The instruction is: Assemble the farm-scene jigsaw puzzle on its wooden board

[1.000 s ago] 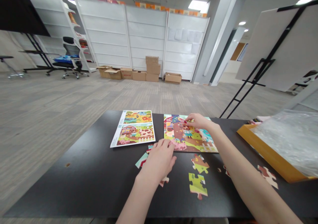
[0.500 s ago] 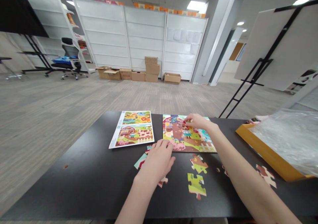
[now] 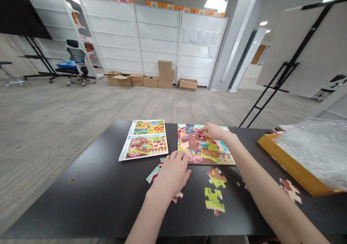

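A farm jigsaw puzzle (image 3: 208,153) lies partly assembled in its flat board at the table's far side. My right hand (image 3: 215,131) reaches over its top edge, fingertips pinched on a puzzle piece (image 3: 200,131) with red on it, by the barn roof. My left hand (image 3: 175,170) rests palm down, its fingers stretched to the board's lower left corner and nothing held. Loose pieces, one with a red and mint pattern (image 3: 153,174), stick out from beneath it. Between my forearms lie a brown and green piece (image 3: 217,178) and a green piece (image 3: 214,200).
A printed picture sheet (image 3: 148,146) lies left of the board. On the right stands a yellow box (image 3: 295,168) with clear plastic wrap (image 3: 317,150). A brown-patterned piece (image 3: 290,190) lies before it, and another is partly hidden by my right forearm.
My right hand has shifted very slightly left over the barn roof, fingertips still on the piece. The left hand stays where it was.
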### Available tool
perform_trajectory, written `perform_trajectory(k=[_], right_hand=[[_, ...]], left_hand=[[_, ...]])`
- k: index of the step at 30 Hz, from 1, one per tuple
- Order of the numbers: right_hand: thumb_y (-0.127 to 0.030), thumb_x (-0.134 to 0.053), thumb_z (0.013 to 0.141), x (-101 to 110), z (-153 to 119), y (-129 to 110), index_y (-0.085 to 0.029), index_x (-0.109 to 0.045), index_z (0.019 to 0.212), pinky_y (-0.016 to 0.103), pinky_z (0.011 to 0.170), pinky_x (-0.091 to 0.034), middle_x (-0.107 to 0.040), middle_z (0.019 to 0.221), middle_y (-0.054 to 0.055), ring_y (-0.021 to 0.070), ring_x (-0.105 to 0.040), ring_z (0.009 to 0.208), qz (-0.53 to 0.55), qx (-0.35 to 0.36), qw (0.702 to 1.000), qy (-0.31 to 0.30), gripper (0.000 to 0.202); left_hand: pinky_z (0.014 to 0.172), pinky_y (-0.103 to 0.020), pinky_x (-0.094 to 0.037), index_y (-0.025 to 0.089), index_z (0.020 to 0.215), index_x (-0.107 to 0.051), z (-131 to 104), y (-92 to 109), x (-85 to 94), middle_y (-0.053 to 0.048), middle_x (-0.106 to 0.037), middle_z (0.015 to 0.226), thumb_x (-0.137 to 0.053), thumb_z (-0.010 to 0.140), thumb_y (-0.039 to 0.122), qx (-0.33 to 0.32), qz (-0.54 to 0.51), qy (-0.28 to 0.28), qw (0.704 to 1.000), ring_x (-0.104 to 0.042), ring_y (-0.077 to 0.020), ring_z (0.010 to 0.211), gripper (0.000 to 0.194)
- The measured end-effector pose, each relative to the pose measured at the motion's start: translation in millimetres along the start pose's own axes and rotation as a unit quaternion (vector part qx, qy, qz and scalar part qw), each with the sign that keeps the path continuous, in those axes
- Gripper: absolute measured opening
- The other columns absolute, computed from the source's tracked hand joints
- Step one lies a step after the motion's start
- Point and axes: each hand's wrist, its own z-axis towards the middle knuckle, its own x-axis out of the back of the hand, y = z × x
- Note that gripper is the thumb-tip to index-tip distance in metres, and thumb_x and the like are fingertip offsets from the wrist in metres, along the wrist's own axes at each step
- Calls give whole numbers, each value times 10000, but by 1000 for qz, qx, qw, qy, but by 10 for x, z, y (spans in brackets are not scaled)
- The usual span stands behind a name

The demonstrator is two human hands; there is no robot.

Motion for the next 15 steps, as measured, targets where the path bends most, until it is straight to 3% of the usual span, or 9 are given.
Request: perform_trajectory(k=[4, 15], right_hand=[[-365, -744, 812, -26, 10, 25, -259, -803, 1092, 254, 835, -491, -763, 936, 80, 228, -688, 890, 6, 5, 1000, 5, 305], [-262, -665, 859, -2, -47, 72, -231, -782, 1120, 231, 817, -501, -754, 1053, 71, 188, -692, 900, 34, -20, 999, 12, 288]], left_hand=[[1013, -433, -463, 202, 1247, -592, 6, -1, 7, -102, -598, 1289, -559, 941, 292, 0, 0, 2, 1000, -515, -287, 1230, 320], [1041, -446, -443, 203, 1273, -580, 8, -3, 1, -97, -593, 1326, -572, 937, 279, -1, -6, -2, 1000, -503, -288, 1264, 345]])
